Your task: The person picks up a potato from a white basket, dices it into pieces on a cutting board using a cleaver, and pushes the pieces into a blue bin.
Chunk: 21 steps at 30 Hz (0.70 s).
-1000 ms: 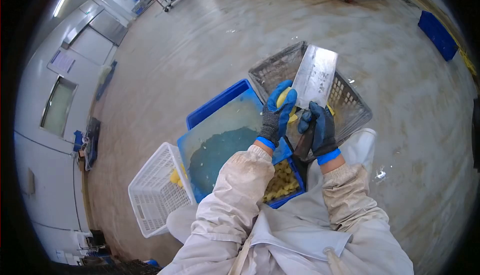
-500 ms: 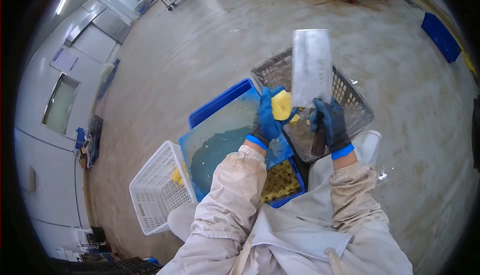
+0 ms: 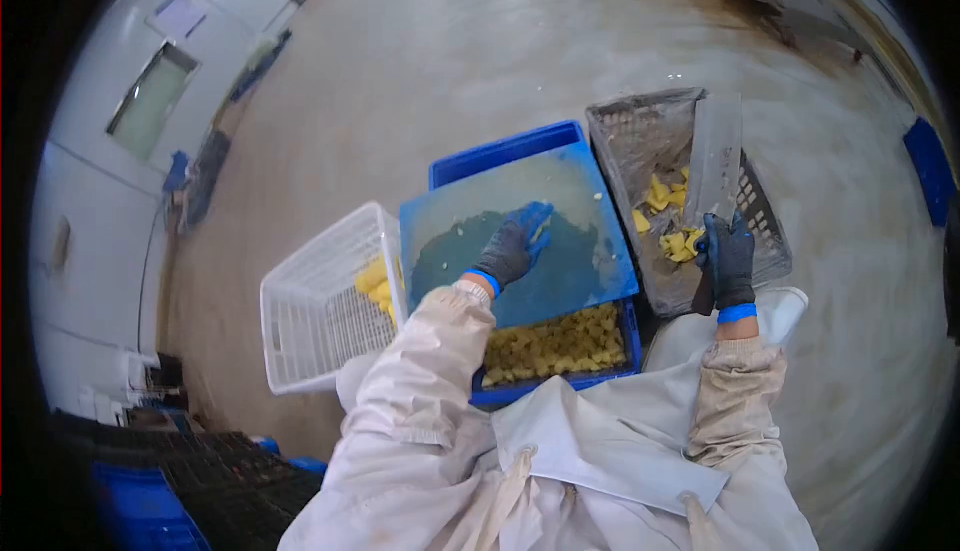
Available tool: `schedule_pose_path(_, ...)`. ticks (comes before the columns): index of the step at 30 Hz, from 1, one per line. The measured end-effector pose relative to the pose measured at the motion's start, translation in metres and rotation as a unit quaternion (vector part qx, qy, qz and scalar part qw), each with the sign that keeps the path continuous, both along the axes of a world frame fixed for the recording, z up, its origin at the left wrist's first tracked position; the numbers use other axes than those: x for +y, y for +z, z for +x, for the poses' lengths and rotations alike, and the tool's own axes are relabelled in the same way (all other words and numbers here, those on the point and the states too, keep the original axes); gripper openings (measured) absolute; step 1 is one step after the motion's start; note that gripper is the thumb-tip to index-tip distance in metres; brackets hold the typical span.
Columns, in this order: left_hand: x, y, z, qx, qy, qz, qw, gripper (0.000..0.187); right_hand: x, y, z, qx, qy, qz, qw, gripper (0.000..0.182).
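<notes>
My left hand [image 3: 512, 249], in a dark glove with blue fingertips, is over the wet blue cutting board [image 3: 440, 213]. Its fingers stretch out toward the right, with no large piece showing in them. A cleaver [image 3: 716, 156] is in my right hand [image 3: 730, 259], gripped by its dark handle with the broad blade pointing up and away. That blade overlaps the grey crate [image 3: 640, 126], where yellow pieces [image 3: 680, 244] lie on the liner. Chopped yellow chunks [image 3: 555, 346] fill the blue bin [image 3: 632, 336] under the board's near edge.
A white perforated basket [image 3: 300, 296] with yellow pieces [image 3: 376, 281] stands left of the board. Dark crates [image 3: 215, 476] are at the lower left. Along the left wall [image 3: 85, 181] are a window and a door. Another blue crate [image 3: 930, 171] is at the far right.
The yellow piece is gone from my left hand, which has moved left and down over the board. My right hand with the cleaver has lowered and turned the blade more edge-on. The view has shifted.
</notes>
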<state>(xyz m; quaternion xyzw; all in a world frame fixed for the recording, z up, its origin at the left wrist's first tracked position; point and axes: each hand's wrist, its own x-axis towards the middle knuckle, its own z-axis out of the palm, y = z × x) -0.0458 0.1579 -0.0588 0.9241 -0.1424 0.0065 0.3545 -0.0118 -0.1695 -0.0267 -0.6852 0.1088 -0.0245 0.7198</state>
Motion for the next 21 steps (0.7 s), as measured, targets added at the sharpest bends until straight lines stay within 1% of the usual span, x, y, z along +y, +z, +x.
schedule_pose_path(1,0.016,-0.01,-0.012,-0.077,-0.052,0.234,0.968,0.047,0.004,-0.003,-0.001,0.003,0.012,-0.007,1.0,0.014)
schedule_pose_path(2,0.031,-0.02,-0.022,-0.098,-0.181,0.353,0.913,0.052,0.007,-0.005,0.0,0.016,0.03,-0.009,0.999,0.014)
schedule_pose_path(3,0.045,-0.02,-0.035,-0.093,-0.17,0.346,0.918,0.052,0.012,-0.006,-0.001,0.031,0.048,-0.011,0.998,0.014)
schedule_pose_path(5,0.073,-0.021,-0.065,-0.149,-0.277,0.369,0.875,0.055,0.02,0.0,-0.008,0.028,0.09,-0.038,0.995,0.013)
schedule_pose_path(6,0.079,-0.018,-0.076,-0.103,-0.199,0.364,0.904,0.061,0.026,0.0,-0.011,0.017,0.115,-0.052,0.992,0.013)
schedule_pose_path(7,0.081,-0.015,-0.087,-0.098,-0.192,0.361,0.907,0.061,0.034,0.0,-0.015,0.02,0.124,-0.055,0.991,0.013)
schedule_pose_path(8,0.082,-0.013,-0.097,-0.064,-0.09,0.295,0.949,0.063,0.044,0.0,-0.02,0.015,0.162,-0.044,0.986,0.014)
schedule_pose_path(9,0.079,-0.006,-0.105,-0.03,0.014,0.224,0.974,0.065,0.052,-0.001,-0.025,0.011,0.199,-0.032,0.979,0.015)
schedule_pose_path(10,0.078,-0.013,-0.105,-0.028,0.019,0.22,0.975,0.065,0.056,-0.007,-0.032,-0.108,0.27,-0.187,0.938,0.02)
schedule_pose_path(11,0.076,-0.022,-0.101,0.023,0.042,0.235,0.971,0.066,0.066,-0.012,-0.038,-0.108,0.274,-0.191,0.936,0.02)
schedule_pose_path(12,0.077,-0.031,-0.097,0.072,0.064,0.249,0.964,0.066,0.082,-0.017,-0.046,-0.101,0.3,-0.211,0.925,0.022)
schedule_pose_path(13,0.083,-0.038,-0.092,0.07,0.065,0.243,0.965,0.066,0.094,-0.018,-0.052,-0.095,0.324,-0.232,0.912,0.025)
schedule_pose_path(14,0.089,-0.046,-0.088,0.025,0.03,0.23,0.973,0.063,0.102,-0.017,-0.057,-0.095,0.327,-0.239,0.909,0.025)
schedule_pose_path(15,0.091,-0.051,-0.088,-0.017,-0.003,0.215,0.976,0.061,0.107,-0.017,-0.062,-0.13,0.372,-0.363,0.845,0.027)
schedule_pose_path(16,0.092,-0.056,-0.09,-0.017,0.002,0.209,0.978,0.061,0.113,-0.016,-0.065,-0.164,0.409,-0.477,0.76,0.029)
schedule_pose_path(17,0.095,-0.06,-0.09,-0.049,0.004,0.176,0.983,0.059,0.117,-0.017,-0.068,-0.166,0.413,-0.481,0.756,0.029)
schedule_pose_path(18,0.096,-0.058,-0.091,-0.081,0.005,0.145,0.986,0.058,0.122,-0.018,-0.071,-0.162,0.419,-0.505,0.737,0.032)
schedule_pose_path(19,0.092,-0.057,-0.096,-0.08,0.008,0.142,0.987,0.058,0.124,-0.019,-0.075,-0.155,0.424,-0.528,0.719,0.034)
schedule_pose_path(21,0.083,-0.058,-0.111,-0.039,0.182,0.12,0.975,0.057,0.129,-0.017,-0.081,-0.14,0.432,-0.525,0.72,0.035)
